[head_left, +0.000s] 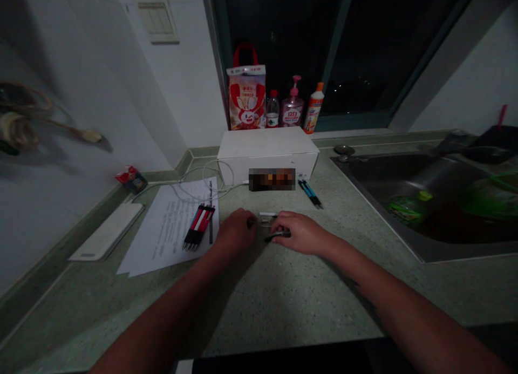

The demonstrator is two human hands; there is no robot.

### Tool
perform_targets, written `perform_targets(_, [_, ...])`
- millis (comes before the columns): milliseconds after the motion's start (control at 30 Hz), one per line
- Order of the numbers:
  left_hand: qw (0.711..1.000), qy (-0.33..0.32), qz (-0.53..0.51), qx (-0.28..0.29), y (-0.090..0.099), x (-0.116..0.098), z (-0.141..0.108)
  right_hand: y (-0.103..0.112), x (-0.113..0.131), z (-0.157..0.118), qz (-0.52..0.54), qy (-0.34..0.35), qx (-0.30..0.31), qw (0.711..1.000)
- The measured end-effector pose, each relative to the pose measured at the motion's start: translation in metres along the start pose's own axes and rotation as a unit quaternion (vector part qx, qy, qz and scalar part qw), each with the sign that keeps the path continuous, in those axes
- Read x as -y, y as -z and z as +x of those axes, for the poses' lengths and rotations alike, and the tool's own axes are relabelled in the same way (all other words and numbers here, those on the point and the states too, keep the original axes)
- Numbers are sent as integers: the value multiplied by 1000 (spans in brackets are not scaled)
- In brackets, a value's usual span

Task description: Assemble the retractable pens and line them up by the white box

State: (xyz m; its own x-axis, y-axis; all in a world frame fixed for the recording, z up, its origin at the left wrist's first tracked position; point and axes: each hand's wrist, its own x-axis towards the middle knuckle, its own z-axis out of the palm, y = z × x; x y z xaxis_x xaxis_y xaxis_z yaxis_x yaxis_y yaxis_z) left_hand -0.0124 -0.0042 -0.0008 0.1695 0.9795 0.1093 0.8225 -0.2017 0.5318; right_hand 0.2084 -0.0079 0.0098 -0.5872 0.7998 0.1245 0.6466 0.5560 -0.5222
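Handling one clear pen part (265, 221) between left hand (235, 232) and right hand (300, 232)

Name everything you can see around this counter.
pen bundle: one, red and black, on paper
printed paper: one sheaf, white, left of hands
cable: one, white, behind paper
cardboard box: one, white, by window
carrier bag: one, red and white, behind box
plastic bottle: one, clear, behind box
pump bottle: one, pink, behind box
orange-capped bottle: one, white, behind box
blue pens: two, blue and black, beyond right hand
steel sink: one, grey, far right
countertop: one, speckled green, under everything
clear part: one, clear, between hands
black piece: one, black, under right hand
left hand: one, bare, beside clear part
right hand: one, bare, on black piece
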Motion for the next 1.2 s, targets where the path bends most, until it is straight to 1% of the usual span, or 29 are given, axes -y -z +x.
perform_targets(167, [1000,13,10,4,2,-1,-1,0,0,-1,-4,0,6,1000])
perform_targets(267, [1000,3,26,6,2,-1,-1,-1,2,0,-13,2,16,1000])
perform_targets(333, [1000,-2,21,-4,3,-1,0,-1,2,1,-22,0,15,1000])
perform_targets(433, [999,9,-48,-18,3,-4,2,0,1,2,-36,-13,-25,999])
perform_targets(567, [981,26,-190,6,1,-8,2,1,-2,3,-38,-38,-92,994])
perform_targets(733, [958,19,-284,12,-4,-9,2,1,-2,2,-30,-24,-116,993])
perform_targets(833, [949,23,-314,15,-6,-9,2,2,-1,2,-30,-23,-123,992])
perform_targets(967, [944,32,-327,21,-8,-9,2,3,-1,2,-24,-16,-129,991])
perform_targets(1100, [945,17,-326,8,-10,-6,1,3,1,3,-10,-35,-126,991])
perform_targets(1200, [951,-2,-310,-5,-11,-4,1,2,3,3,20,-53,-110,992])
